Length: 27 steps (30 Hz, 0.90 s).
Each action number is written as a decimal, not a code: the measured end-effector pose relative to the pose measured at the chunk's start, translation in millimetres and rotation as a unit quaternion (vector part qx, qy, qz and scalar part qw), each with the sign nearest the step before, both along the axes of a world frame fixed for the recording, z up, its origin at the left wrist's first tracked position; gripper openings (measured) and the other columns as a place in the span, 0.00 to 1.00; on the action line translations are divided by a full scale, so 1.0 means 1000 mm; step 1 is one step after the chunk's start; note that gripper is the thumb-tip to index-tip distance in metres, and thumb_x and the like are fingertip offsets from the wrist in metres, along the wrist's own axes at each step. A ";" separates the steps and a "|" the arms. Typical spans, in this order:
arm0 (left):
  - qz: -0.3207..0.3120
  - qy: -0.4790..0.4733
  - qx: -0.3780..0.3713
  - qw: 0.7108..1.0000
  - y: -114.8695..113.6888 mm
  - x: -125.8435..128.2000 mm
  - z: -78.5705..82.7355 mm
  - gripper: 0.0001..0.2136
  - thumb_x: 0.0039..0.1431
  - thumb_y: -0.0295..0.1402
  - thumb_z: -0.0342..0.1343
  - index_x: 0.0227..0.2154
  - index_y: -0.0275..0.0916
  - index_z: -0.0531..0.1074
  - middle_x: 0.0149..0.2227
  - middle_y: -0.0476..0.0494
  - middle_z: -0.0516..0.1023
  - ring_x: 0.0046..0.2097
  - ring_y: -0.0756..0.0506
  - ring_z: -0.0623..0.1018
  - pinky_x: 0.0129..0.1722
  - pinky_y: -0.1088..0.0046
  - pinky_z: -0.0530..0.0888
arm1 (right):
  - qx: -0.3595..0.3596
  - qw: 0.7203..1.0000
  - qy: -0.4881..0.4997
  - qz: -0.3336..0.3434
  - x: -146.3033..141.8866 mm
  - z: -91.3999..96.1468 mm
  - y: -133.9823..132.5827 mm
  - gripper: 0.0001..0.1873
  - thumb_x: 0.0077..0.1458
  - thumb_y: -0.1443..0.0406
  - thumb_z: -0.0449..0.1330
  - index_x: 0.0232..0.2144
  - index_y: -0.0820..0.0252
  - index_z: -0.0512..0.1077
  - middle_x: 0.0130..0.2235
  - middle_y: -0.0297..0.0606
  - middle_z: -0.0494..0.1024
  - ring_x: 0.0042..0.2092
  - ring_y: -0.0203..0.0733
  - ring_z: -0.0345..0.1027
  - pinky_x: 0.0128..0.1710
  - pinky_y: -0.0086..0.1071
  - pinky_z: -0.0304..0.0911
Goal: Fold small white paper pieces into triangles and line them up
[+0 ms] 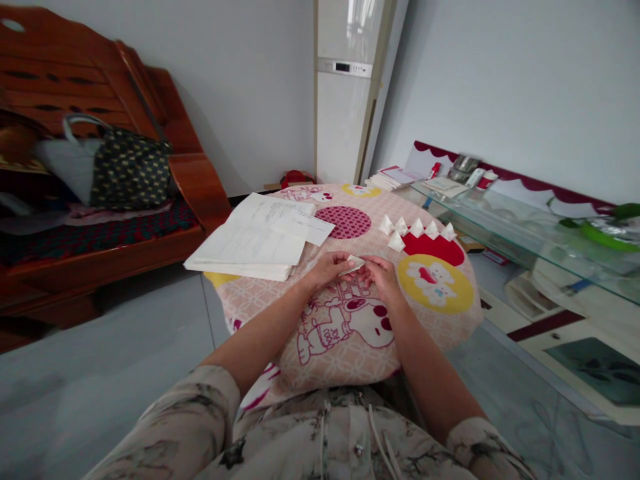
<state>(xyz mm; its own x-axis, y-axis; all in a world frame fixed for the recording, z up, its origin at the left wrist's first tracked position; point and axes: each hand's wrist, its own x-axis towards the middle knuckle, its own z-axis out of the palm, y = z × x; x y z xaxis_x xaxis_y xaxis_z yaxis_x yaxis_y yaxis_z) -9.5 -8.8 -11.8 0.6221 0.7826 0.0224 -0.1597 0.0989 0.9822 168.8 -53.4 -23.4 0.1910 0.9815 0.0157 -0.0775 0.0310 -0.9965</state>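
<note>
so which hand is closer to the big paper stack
Left. The left hand is just right of the paper stack, near its closest corner; the right hand is farther to the right, beyond the left hand.

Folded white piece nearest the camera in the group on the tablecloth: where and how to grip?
Likely best: pinch the piece by opposite sloping sides, below the peak, from the near side. It tapers upward, and the other pieces stand farther back.

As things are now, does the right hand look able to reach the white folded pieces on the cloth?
Probably yes: only patterned cloth shows between the right hand and the white folded pieces, though it is occupied with a small paper.
</note>
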 end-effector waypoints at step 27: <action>0.018 0.017 0.006 1.000 -0.004 0.001 0.006 0.22 0.47 0.52 0.69 0.30 0.36 0.76 0.29 0.49 0.77 0.31 0.50 0.75 0.33 0.75 0.73 | -0.001 1.000 -0.014 0.012 -0.001 0.003 -0.002 0.28 0.40 0.54 0.67 0.43 0.65 0.78 0.23 0.35 0.77 0.22 0.39 0.69 0.16 0.28 0.58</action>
